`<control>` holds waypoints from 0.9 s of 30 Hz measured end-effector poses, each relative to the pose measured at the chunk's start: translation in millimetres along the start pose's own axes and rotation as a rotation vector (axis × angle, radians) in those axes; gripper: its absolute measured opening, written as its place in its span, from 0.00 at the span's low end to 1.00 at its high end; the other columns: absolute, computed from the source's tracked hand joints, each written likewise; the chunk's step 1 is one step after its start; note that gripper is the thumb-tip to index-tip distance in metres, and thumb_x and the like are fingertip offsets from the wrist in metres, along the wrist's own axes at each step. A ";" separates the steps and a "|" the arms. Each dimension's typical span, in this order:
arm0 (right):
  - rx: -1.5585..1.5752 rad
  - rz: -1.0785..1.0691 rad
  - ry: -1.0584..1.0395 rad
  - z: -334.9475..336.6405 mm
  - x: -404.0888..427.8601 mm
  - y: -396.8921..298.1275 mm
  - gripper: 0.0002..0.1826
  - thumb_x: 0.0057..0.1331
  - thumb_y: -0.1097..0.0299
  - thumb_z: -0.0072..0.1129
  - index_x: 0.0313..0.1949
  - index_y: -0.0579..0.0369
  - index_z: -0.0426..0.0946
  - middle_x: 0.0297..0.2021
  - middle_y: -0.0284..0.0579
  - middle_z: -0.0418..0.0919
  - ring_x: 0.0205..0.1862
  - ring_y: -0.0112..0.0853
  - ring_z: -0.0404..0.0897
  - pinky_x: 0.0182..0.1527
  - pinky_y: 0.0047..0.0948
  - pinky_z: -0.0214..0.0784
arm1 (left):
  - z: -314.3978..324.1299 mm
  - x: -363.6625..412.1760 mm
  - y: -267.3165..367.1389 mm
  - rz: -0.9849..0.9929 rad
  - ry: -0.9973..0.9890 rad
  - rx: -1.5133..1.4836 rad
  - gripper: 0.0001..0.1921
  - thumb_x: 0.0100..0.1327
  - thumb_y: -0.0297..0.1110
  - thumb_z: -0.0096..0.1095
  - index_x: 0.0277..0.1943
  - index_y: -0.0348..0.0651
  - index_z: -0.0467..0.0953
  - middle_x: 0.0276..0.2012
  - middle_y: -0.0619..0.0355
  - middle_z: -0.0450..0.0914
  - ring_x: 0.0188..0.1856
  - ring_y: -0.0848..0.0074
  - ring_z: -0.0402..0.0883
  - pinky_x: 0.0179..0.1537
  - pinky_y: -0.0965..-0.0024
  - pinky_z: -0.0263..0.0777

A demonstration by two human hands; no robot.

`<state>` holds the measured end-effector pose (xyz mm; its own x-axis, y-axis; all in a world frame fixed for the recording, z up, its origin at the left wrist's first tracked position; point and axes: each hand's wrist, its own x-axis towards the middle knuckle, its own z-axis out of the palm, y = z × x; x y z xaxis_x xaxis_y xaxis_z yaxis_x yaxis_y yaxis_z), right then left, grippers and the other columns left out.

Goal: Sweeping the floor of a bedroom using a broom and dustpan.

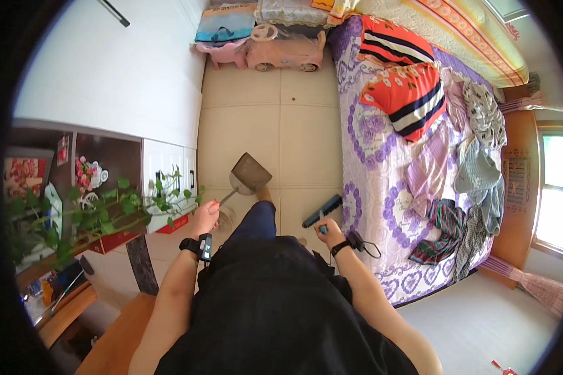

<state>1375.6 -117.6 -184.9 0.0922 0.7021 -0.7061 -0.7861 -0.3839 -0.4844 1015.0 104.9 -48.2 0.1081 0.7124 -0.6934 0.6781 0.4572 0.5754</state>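
My left hand [206, 216] grips the handle of a long-handled metal dustpan [251, 172]. The pan hangs over the tiles in front of my leg and hides part of my foot. My right hand [329, 232] is closed around the handle of a broom, with its end poking out above the fist. The dark blue broom head [323, 211] is at floor level beside the bed, slanting toward the bedspread's edge. Both wrists wear dark straps with small devices.
The bed [370, 187] on the right holds red cushions [406, 101] and loose clothes [478, 173]. A pink toy car [286, 50] stands at the far end. White cabinets [122, 70] and a trailing plant [122, 201] line the left. A small dark speck [293, 99] lies on the floor tiles [239, 126].
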 end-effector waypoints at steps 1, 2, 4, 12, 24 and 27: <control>0.627 0.348 0.192 82.6 8.9 -30.7 0.08 0.53 0.82 0.40 0.18 0.58 0.56 0.15 0.33 0.58 0.18 0.20 0.61 0.22 0.16 0.55 | -16.0 -3.0 -23.5 -0.053 0.056 -0.023 0.18 0.55 0.32 0.51 0.50 0.41 0.67 0.22 0.58 0.74 0.15 0.80 0.71 0.16 0.77 0.64; 0.594 0.384 0.263 106.8 26.6 -40.4 0.10 0.55 0.80 0.39 0.18 0.57 0.55 0.15 0.33 0.57 0.17 0.20 0.60 0.20 0.16 0.54 | -20.5 5.6 -19.4 -0.035 0.057 -0.002 0.18 0.55 0.32 0.51 0.50 0.41 0.66 0.22 0.58 0.74 0.16 0.79 0.71 0.16 0.76 0.64; 0.568 0.414 0.340 131.3 59.4 -51.5 0.11 0.57 0.78 0.39 0.17 0.55 0.54 0.15 0.33 0.57 0.16 0.20 0.60 0.18 0.15 0.53 | -30.3 24.2 2.0 -0.016 0.045 0.040 0.17 0.56 0.32 0.50 0.50 0.40 0.66 0.21 0.57 0.73 0.16 0.78 0.71 0.17 0.75 0.64; 0.194 0.369 0.103 175.1 98.0 -145.9 0.08 0.59 0.73 0.44 0.26 0.54 0.55 0.16 0.35 0.57 0.14 0.21 0.58 0.14 0.18 0.53 | -55.3 103.0 36.2 0.072 0.087 0.130 0.10 0.55 0.34 0.45 0.37 0.43 0.71 0.16 0.56 0.72 0.15 0.74 0.72 0.20 0.70 0.65; -1.026 -0.312 -0.494 81.8 338.1 -286.1 0.07 0.57 0.71 0.46 0.35 0.52 0.61 0.13 0.43 0.67 0.15 0.29 0.69 0.13 0.26 0.58 | -48.4 174.5 105.9 -0.146 0.138 -0.008 0.16 0.58 0.44 0.44 0.41 0.45 0.72 0.13 0.55 0.71 0.12 0.73 0.71 0.15 0.72 0.64; -1.098 -0.200 -0.333 63.2 406.4 -275.5 0.10 0.55 0.71 0.46 0.38 0.55 0.61 0.12 0.43 0.69 0.15 0.31 0.72 0.15 0.28 0.61 | -32.7 193.8 133.4 -0.295 0.202 -0.044 0.19 0.57 0.50 0.44 0.42 0.46 0.72 0.13 0.55 0.71 0.13 0.75 0.71 0.16 0.73 0.66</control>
<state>1591.1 311.4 -305.8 -0.1388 0.8692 -0.4746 0.1909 -0.4467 -0.8741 1102.6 321.3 -91.7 -0.2363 0.6352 -0.7353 0.6265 0.6781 0.3843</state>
